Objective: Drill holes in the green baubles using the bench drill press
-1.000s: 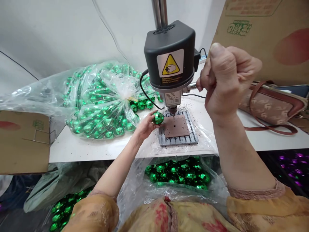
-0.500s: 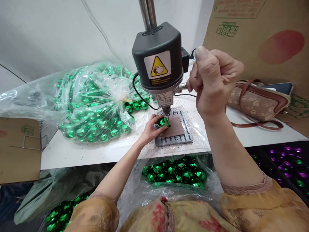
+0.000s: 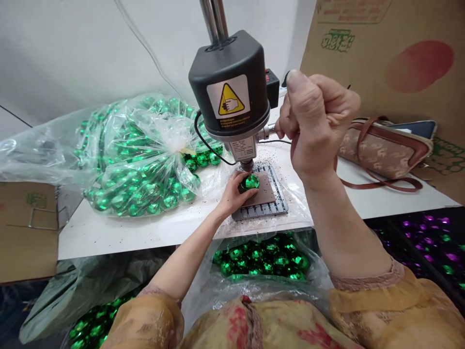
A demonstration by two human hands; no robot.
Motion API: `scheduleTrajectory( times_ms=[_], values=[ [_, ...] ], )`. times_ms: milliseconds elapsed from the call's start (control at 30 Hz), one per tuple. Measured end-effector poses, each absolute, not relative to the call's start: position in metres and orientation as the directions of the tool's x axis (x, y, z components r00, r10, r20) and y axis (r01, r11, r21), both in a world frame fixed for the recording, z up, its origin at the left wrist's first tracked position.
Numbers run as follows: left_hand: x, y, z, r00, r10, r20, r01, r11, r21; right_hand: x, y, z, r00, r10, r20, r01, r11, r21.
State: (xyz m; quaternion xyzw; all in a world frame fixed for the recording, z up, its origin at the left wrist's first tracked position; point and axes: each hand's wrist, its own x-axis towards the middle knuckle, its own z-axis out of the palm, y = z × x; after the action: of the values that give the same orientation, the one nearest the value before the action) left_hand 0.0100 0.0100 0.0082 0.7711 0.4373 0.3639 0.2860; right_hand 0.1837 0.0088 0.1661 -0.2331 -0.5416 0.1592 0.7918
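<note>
A shiny green faceted ball (image 3: 252,182) is pinched between the thumb and fingers of my left hand (image 3: 233,194). It sits under the chuck of a black-headed drill press (image 3: 227,85), over a brown pad (image 3: 268,190) on the slotted metal base (image 3: 279,206). Whether a bit touches the ball I cannot tell. To the right of the drill head, my right hand (image 3: 317,116) is closed in a fist around the press's feed handle (image 3: 269,130), most of which the fingers hide. Dark crumbs lie scattered around the base.
A clear plastic bag of green balls (image 3: 138,165) lies on the white table (image 3: 119,232) at left. More green balls (image 3: 261,257) fill an open bag below the table's front edge. A patterned purse (image 3: 388,150) and a cardboard box (image 3: 378,63) are at right.
The green ball and my left hand have shifted slightly right relative to the chuck. My right hand stays on the handle. The whole view has shifted a little.
</note>
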Motion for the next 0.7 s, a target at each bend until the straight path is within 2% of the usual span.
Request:
scheduleTrajectory(
  times_ms=[233,500,700],
  values=[
    [0.016,0.0,-0.021,0.23,0.933,0.275,0.268,-0.333,0.904,0.184,0.009,0.167,0.351,0.459,0.816,-0.13,0.887,-0.443],
    [0.016,-0.002,-0.02,0.238,0.924,0.301,0.26,-0.359,0.897,0.183,0.016,0.162,0.37,0.413,0.832,-0.12,0.909,-0.398],
    [0.017,-0.003,-0.021,0.228,0.929,0.292,0.226,-0.342,0.912,0.184,-0.002,0.148,0.416,0.486,0.769,-0.002,0.846,-0.533]
  ],
)
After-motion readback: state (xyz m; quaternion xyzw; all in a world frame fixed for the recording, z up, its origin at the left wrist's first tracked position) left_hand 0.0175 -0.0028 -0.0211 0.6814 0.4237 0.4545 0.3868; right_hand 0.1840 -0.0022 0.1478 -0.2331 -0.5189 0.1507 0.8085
